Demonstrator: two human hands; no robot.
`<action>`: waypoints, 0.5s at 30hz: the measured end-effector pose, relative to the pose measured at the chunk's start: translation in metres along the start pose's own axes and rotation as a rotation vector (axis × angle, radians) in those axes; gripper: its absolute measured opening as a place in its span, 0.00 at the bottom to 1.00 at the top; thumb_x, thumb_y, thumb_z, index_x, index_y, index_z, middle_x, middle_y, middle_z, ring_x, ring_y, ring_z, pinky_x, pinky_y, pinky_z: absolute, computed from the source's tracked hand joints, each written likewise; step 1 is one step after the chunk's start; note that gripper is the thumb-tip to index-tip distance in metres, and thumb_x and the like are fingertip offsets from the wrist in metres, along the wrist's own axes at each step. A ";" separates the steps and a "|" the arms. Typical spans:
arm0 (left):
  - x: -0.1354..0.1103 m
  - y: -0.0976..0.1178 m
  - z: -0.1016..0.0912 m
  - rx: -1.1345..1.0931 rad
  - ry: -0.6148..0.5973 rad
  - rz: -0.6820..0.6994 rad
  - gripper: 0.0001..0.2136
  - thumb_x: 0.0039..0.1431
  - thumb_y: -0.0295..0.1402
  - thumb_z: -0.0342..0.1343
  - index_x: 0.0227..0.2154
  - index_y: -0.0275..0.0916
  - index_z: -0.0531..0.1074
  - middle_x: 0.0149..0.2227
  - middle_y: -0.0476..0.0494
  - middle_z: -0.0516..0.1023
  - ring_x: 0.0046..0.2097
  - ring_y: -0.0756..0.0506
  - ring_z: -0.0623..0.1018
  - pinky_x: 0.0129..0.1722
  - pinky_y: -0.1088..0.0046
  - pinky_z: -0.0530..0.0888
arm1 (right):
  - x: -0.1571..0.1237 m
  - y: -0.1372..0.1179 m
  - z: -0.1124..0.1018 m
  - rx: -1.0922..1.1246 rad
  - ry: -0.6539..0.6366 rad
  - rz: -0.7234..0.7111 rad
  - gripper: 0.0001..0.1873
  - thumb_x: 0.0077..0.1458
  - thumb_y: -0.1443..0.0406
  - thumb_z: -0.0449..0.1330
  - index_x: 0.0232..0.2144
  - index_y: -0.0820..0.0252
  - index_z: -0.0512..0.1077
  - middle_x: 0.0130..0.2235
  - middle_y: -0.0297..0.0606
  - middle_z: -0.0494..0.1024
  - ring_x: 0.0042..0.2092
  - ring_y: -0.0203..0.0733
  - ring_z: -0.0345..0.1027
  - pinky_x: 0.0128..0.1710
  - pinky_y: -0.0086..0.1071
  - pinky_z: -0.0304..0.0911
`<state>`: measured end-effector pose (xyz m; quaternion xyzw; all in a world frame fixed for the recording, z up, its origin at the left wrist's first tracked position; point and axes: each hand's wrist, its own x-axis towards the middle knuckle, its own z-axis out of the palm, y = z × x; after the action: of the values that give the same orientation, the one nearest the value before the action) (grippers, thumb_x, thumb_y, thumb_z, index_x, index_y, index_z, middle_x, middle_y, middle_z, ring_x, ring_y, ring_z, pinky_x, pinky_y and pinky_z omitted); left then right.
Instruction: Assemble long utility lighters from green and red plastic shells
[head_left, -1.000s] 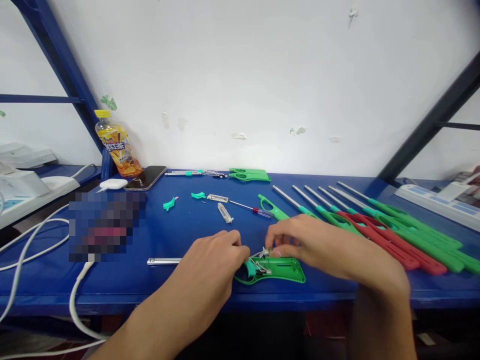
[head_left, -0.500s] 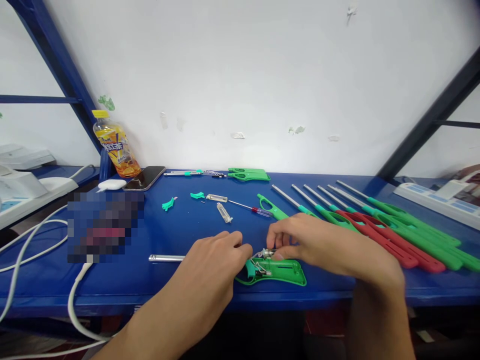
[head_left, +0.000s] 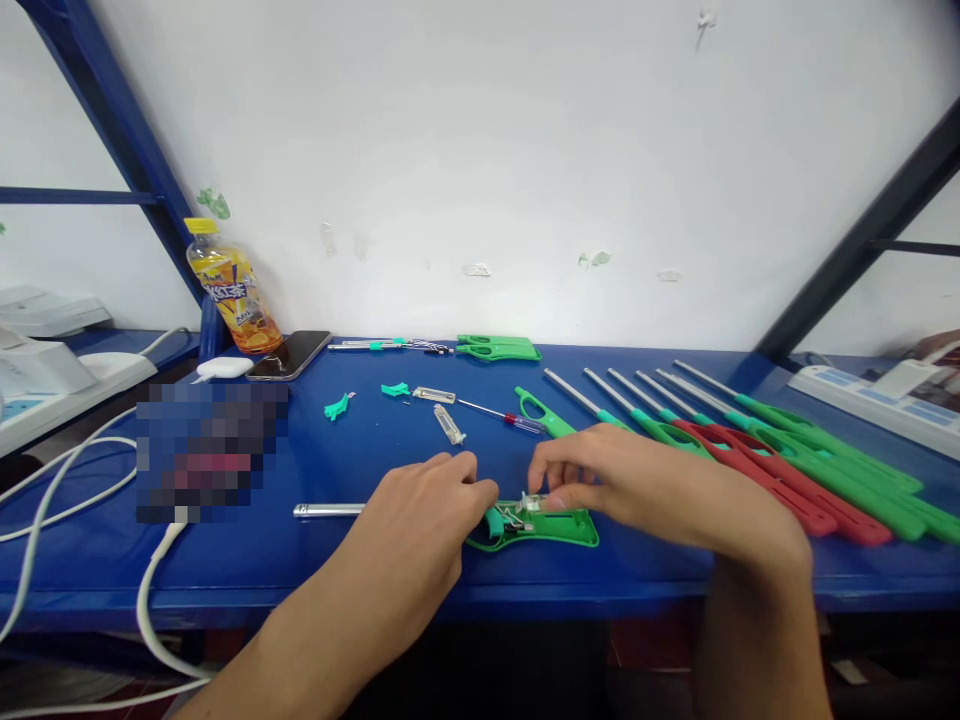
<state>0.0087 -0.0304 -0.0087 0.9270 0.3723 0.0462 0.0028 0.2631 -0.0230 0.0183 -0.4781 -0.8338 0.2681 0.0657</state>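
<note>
An opened green long-nosed lighter lies near the table's front edge, its inner parts showing. Its metal tube points left, and a teal trigger sits by thin wires. My left hand closes around the neck of this lighter, hiding part of it. From the right, my right hand pinches a small clear fuel tank over the green shell. Whether the tank rests fully inside the shell I cannot tell.
Behind the hands lie a screwdriver, clear fuel tanks and teal triggers. Several green and red lighters lie in a row at right. A drink bottle, a phone and white cables occupy the left.
The opened lighter has shifted slightly left and away from the table's front edge, with my left hand on it. My right hand has brought the fuel tank over the shell.
</note>
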 end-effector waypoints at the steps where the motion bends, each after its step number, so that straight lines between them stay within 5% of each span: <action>1: 0.000 -0.001 0.001 -0.001 0.005 0.003 0.17 0.60 0.15 0.48 0.41 0.44 0.74 0.42 0.44 0.75 0.42 0.39 0.77 0.36 0.64 0.69 | 0.001 0.000 0.000 -0.002 0.002 0.004 0.04 0.66 0.62 0.63 0.41 0.52 0.79 0.35 0.32 0.81 0.38 0.41 0.73 0.37 0.31 0.61; 15: -0.001 -0.003 0.002 -0.011 0.004 -0.010 0.16 0.60 0.16 0.49 0.39 0.44 0.74 0.41 0.44 0.74 0.40 0.41 0.77 0.34 0.66 0.68 | 0.004 -0.012 0.008 -0.061 0.038 0.070 0.04 0.60 0.61 0.67 0.38 0.52 0.80 0.37 0.33 0.82 0.39 0.43 0.75 0.40 0.34 0.64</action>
<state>0.0065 -0.0287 -0.0107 0.9250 0.3766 0.0499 0.0074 0.2489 -0.0276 0.0176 -0.5139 -0.8228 0.2357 0.0574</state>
